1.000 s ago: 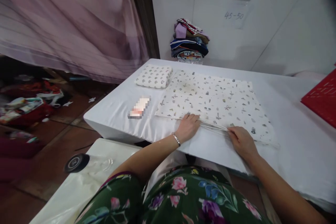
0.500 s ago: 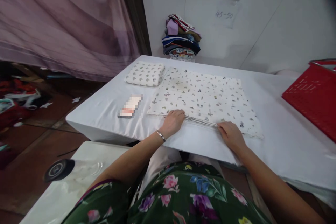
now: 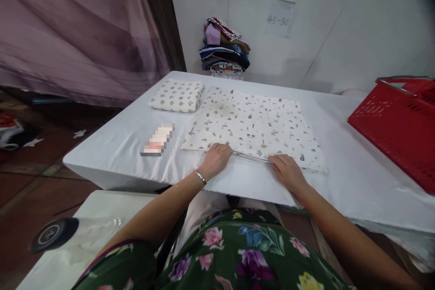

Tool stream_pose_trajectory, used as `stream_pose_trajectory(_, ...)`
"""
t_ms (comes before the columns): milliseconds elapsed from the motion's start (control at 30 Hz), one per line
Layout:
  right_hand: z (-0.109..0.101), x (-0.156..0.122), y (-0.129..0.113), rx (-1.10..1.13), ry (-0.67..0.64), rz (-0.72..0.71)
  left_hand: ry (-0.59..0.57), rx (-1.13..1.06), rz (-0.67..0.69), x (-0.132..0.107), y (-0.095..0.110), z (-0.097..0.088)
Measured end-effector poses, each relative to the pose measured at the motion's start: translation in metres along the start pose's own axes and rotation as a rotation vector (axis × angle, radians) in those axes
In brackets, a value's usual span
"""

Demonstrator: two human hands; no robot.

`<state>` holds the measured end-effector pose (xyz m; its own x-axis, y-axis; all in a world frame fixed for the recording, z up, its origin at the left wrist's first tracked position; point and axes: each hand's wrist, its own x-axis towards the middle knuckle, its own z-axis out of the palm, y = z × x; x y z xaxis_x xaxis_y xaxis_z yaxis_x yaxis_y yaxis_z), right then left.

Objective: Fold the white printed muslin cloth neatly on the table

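A white cloth [image 3: 251, 122] with small printed motifs lies folded in layers, flat on the white-covered table. My left hand [image 3: 216, 159], with a silver bracelet at the wrist, is closed over the middle of its near edge, fingers on top and thumb hidden. Farther right along that same edge, my right hand [image 3: 286, 170] holds the layers too, its fingers bent over them. Between the two hands the stacked edges show as thin lines. A thicker folded cloth [image 3: 178, 95] with grey prints rests just beyond the left far corner.
A phone-like item [image 3: 158, 139], blurred out, lies on the table [image 3: 112, 145] left of the cloth. The red basket [image 3: 401, 127] stands on the right. Against the wall is a pile of folded fabrics [image 3: 224, 47]. A purple curtain [image 3: 74, 31] hangs at left.
The view has turned slightly right, so everything sits farther left in the picture and more of the basket shows. Both hands remain on the cloth's near edge; the right fingers look slightly flatter.
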<state>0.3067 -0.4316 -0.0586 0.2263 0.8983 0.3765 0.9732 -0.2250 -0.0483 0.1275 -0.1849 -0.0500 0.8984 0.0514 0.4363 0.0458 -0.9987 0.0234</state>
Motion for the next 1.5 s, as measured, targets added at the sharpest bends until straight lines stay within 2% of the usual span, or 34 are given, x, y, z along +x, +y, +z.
stream_pose_trajectory(433,0.012,0.048,-0.028,0.013,0.032,-0.065,-0.012,-0.019,-0.028,0.009,-0.006,0.004)
stream_pose_trajectory(633,0.016,0.046,-0.025,0.004,0.013,-0.114,-0.023,0.007,-0.006,0.007,-0.005,0.004)
stream_pose_trajectory(767,0.016,0.044,-0.028,0.029,-0.015,-0.097,-0.037,-0.007,-0.018,0.007,-0.005,0.003)
stream_pose_trajectory(1067,0.023,0.066,-0.041,0.027,-0.018,-0.075,-0.052,-0.005,-0.063,0.013,-0.006,0.005)
stream_pose_trajectory(1133,0.025,0.068,-0.041,0.030,-0.009,-0.052,-0.048,-0.011,-0.094,0.012,-0.003,0.000)
stream_pose_trajectory(1267,0.029,0.065,-0.038,0.076,0.029,-0.042,0.034,-0.026,-0.119,0.001,0.014,-0.011)
stream_pose_trajectory(1400,0.034,0.062,-0.035,0.126,0.119,-0.036,-0.096,-0.031,-0.023,-0.013,0.033,-0.013)
stream_pose_trajectory(1500,0.035,0.061,-0.035,0.137,0.153,-0.039,-0.150,-0.006,-0.040,-0.013,0.036,-0.010)
